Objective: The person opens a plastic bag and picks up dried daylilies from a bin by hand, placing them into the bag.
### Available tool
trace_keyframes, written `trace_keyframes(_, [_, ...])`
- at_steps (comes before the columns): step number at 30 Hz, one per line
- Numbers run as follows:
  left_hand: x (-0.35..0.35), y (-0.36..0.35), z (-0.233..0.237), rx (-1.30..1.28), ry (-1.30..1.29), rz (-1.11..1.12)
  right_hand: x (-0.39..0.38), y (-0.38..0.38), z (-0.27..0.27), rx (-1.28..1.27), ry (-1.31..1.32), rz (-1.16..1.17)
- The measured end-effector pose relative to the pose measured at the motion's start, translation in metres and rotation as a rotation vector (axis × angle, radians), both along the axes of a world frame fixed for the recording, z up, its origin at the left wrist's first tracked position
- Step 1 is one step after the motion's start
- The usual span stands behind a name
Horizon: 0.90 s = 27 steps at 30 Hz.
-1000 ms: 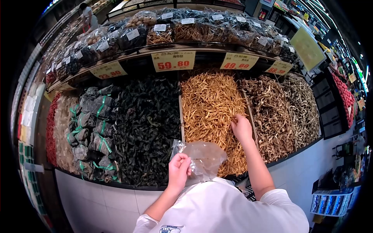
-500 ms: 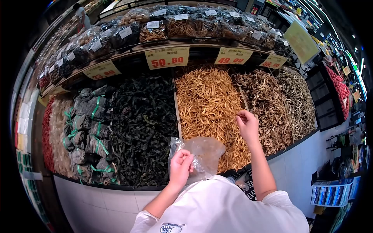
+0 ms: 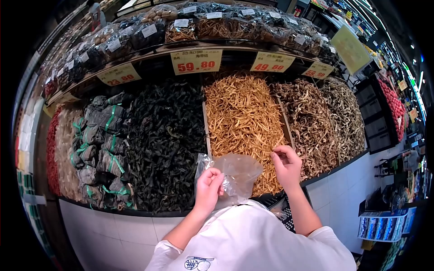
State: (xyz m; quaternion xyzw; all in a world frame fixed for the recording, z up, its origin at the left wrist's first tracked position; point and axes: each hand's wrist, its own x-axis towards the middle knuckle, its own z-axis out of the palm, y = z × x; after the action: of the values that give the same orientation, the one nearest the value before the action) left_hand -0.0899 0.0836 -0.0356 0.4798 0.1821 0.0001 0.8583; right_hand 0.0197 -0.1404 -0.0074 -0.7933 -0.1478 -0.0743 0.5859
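My left hand (image 3: 209,186) is closed on a clear plastic bag (image 3: 242,174), whose open mouth spreads out to the right of my fingers. The bag hangs over the near edge of a bin of thin golden dried strips (image 3: 242,117), which look like dried daylily buds. To the right of the bag, my right hand (image 3: 287,166) is above the near right part of those strips. Its thumb and fingertips are pinched together. Whatever lies between them is too small to make out.
Left of the strips lie dark dried seaweed (image 3: 167,144) and grey bundles tied with green bands (image 3: 106,140). On the right are brown dried strips (image 3: 312,126). Price signs (image 3: 196,61) hang from a shelf of packaged goods (image 3: 217,28). A person (image 3: 96,16) stands far left.
My right hand has come back toward my body, lower over the strips and nearer the bag. My left hand with the bag has risen slightly.
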Motion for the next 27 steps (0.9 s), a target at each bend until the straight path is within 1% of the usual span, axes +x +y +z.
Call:
trace_keyframes(2, [-0.002, 0.001, -0.002, -0.013, 0.006, -0.001, -0.026, 0.01, -0.017, 0.251, 0.196, 0.079])
trace_keyframes(4, [-0.001, 0.0, -0.003, -0.028, -0.037, -0.016, -0.047, 0.022, -0.03, 0.333, 0.266, 0.109])
trace_keyframes(6, [-0.002, -0.002, -0.003, -0.045, -0.043, -0.023, -0.061, 0.03, -0.045, 0.311, 0.33, 0.143])
trace_keyframes(8, [-0.004, -0.003, -0.001, -0.044, -0.062, -0.049, -0.067, 0.044, -0.058, 0.36, 0.362, 0.247])
trace_keyframes(9, [-0.006, -0.004, 0.0, -0.043, -0.064, -0.056, -0.069, 0.047, -0.063, 0.295, 0.379, 0.296])
trace_keyframes(10, [-0.008, -0.004, 0.001, -0.037, -0.055, -0.078, -0.07, 0.05, -0.069, 0.297, 0.376, 0.295])
trace_keyframes(12, [-0.012, -0.004, 0.001, -0.026, -0.046, -0.087, -0.074, 0.057, -0.077, 0.215, 0.438, 0.375])
trace_keyframes(13, [-0.014, -0.004, 0.0, -0.037, -0.064, -0.11, -0.074, 0.059, -0.079, 0.117, 0.366, 0.408])
trace_keyframes(14, [-0.016, -0.004, 0.0, -0.048, -0.082, -0.133, -0.072, 0.062, -0.074, 0.121, 0.367, 0.421])
trace_keyframes(16, [-0.019, -0.005, 0.001, -0.042, -0.073, -0.123, -0.068, 0.066, -0.062, -0.05, 0.281, 0.623])
trace_keyframes(18, [-0.021, -0.007, -0.001, -0.014, -0.106, -0.151, -0.069, 0.07, -0.077, -0.031, 0.237, 0.679])
trace_keyframes(20, [-0.023, -0.007, -0.001, 0.003, -0.117, -0.16, -0.068, 0.074, -0.081, 0.01, 0.619, 0.766])
trace_keyframes(21, [-0.024, -0.008, -0.002, 0.0, -0.11, -0.174, -0.069, 0.076, -0.075, 0.015, 0.7, 0.755])
trace_keyframes(22, [-0.025, -0.009, -0.002, -0.001, -0.103, -0.188, -0.068, 0.077, -0.072, 0.014, 0.693, 0.76])
trace_keyframes(25, [-0.027, -0.011, -0.003, -0.006, -0.113, -0.196, -0.062, 0.08, -0.059, -0.368, 0.631, 0.82])
trace_keyframes(26, [-0.028, -0.011, -0.003, -0.026, -0.113, -0.205, -0.061, 0.08, -0.067, -0.365, 0.627, 0.82])
trace_keyframes(27, [-0.029, -0.012, -0.003, -0.023, -0.12, -0.203, -0.06, 0.08, -0.083, -0.239, 0.831, 0.806])
